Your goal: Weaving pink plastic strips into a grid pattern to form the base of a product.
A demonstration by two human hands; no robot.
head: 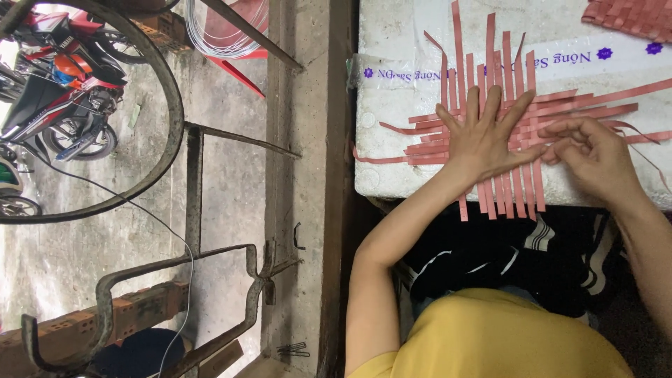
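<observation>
Woven strips [490, 133] under left hand [483, 140]

I see a white foam box [392, 105] as the work surface, a clear tape band [567, 64] with purple print and flower marks running across its top.

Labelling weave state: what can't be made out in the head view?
- Weave centre of the woven strips: covered by the flat left hand.
- Right hand fingertips' grip: curled, unclear.
- Second woven piece: cut off by top edge.
- White box: right side out of frame.
</observation>
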